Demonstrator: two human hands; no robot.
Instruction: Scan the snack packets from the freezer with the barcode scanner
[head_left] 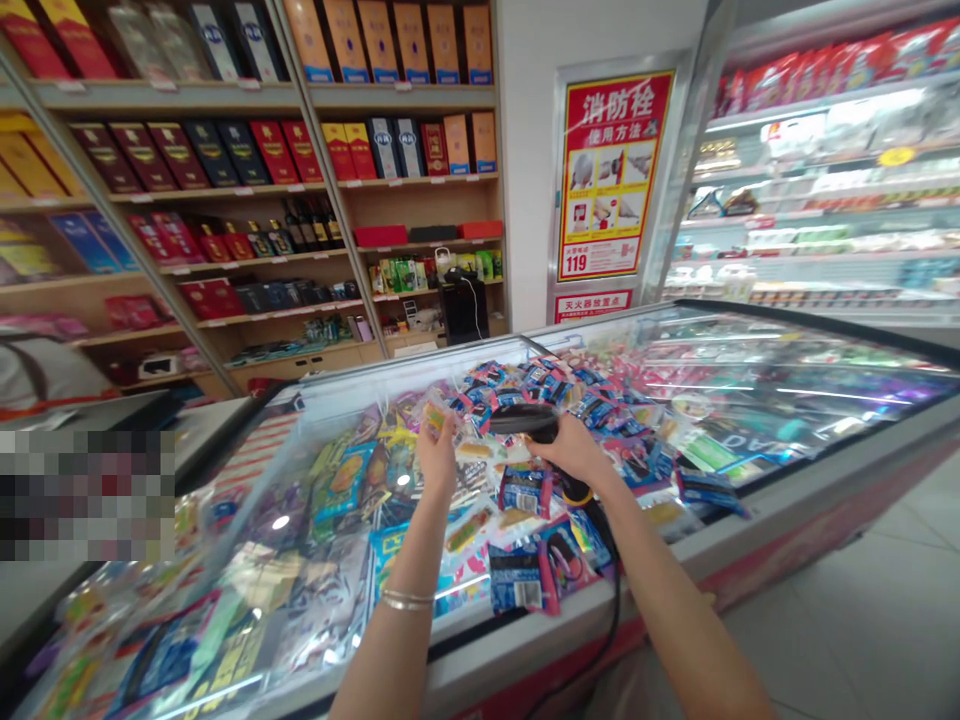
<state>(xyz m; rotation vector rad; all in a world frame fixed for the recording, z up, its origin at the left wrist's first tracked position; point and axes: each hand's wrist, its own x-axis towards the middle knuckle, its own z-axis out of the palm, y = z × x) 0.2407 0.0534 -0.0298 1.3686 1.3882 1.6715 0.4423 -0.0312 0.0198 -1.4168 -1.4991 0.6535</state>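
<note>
My left hand (437,450), a bracelet on its wrist, is raised over the freezer's glass top. Its fingers pinch a small clear snack packet (433,416) with yellow and green contents. To its right, my right hand (571,448) is wrapped round a black barcode scanner (521,420), whose head points left toward the packet. From the scanner a black cable (616,590) runs down over the freezer's front edge. Beneath both hands lie many snack packets; a blue and pink packet (517,578) is near the front edge, and a clear packet (469,530) sits beside it.
The glass-topped chest freezer (555,645) spans the view, with packaged goods seen through its glass. Behind stand shelves (266,190) of boxes and bottles. A red fire hydrant sign (616,175) hangs on the wall. An open chiller (825,200) is at right, a dark counter (112,425) at left.
</note>
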